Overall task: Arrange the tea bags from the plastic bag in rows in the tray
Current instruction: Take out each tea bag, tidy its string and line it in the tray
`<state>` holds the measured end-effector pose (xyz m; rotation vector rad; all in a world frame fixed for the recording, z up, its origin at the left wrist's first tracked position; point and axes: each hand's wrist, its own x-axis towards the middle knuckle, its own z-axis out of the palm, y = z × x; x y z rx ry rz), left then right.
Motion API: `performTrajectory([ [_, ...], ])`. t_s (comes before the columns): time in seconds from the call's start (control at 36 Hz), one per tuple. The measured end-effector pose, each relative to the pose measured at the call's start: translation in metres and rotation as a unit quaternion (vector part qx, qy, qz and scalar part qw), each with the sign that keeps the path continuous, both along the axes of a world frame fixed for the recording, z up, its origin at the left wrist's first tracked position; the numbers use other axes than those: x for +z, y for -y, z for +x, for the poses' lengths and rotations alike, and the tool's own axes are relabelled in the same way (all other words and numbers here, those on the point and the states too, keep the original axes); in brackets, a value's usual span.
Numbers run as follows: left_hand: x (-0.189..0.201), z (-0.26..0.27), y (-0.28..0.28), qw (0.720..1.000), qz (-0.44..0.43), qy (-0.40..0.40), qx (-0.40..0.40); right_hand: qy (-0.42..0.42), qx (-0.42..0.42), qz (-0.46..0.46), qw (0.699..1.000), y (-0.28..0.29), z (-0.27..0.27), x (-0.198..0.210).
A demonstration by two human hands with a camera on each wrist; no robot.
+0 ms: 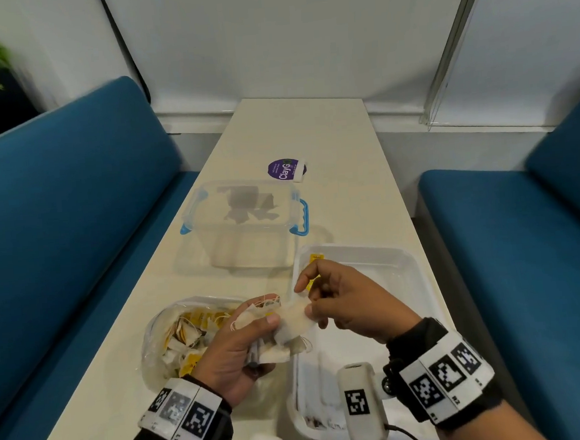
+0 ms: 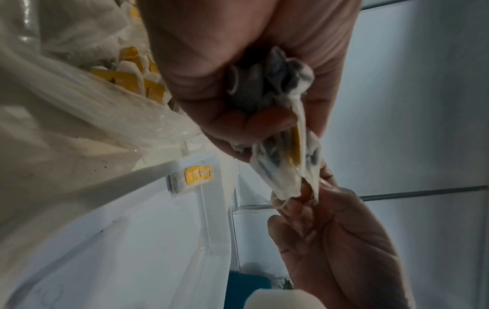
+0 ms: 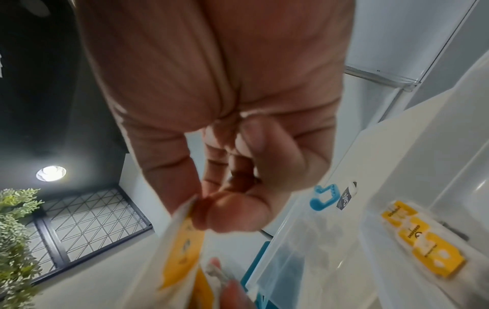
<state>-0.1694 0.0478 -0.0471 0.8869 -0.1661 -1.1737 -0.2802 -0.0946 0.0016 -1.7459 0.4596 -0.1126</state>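
Over the tray's [image 1: 401,263] near-left edge, both hands work one clump of tea bags [image 1: 283,333].

Left hand [image 1: 236,354] is curled around the bunch, thumb pressed on top; right hand [image 1: 342,305] pinches one bag [image 1: 297,317] of the bunch between thumb and fingertips, its other fingers bent. One yellow-tagged bag [image 2: 194,177] lies in the tray's far-left corner. More bags fill the plastic bag [image 1: 173,334] on the table [image 1: 338,141], left of the tray. A clear box [image 1: 244,223] with blue clips stands beyond.
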Motion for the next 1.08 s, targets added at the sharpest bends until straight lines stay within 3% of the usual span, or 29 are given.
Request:
performTrajectory([
  [0.19,-0.001,0.002,-0.002,1.0,-0.003,-0.003,-0.006,0.038,0.036,0.089,0.995,0.0,-0.001,-0.002],
  [0.36,-0.002,0.002,-0.002,0.999,-0.015,-0.027,-0.012,0.055,0.052,0.069,0.995,0.005,0.0,-0.006],
  [0.47,-0.008,0.004,0.0,1.0,0.023,0.001,-0.017,0.07,0.031,0.064,0.995,0.005,0.002,-0.011],
  [0.67,-0.012,0.004,0.005,0.998,0.056,-0.016,0.013,0.091,-0.002,0.071,0.993,0.011,0.003,-0.02],
  [0.86,-0.012,0.009,0.007,0.996,0.08,-0.026,0.038,0.129,-0.075,0.156,0.976,0.025,0.003,-0.021],
  [0.94,-0.011,0.012,0.006,0.995,0.088,-0.023,0.052,0.098,-0.124,0.117,0.98,0.036,0.003,-0.017],
  [1.08,-0.008,0.014,0.008,0.994,0.092,-0.016,0.057,-0.064,-0.175,-0.095,0.978,0.062,0.016,-0.031],
])
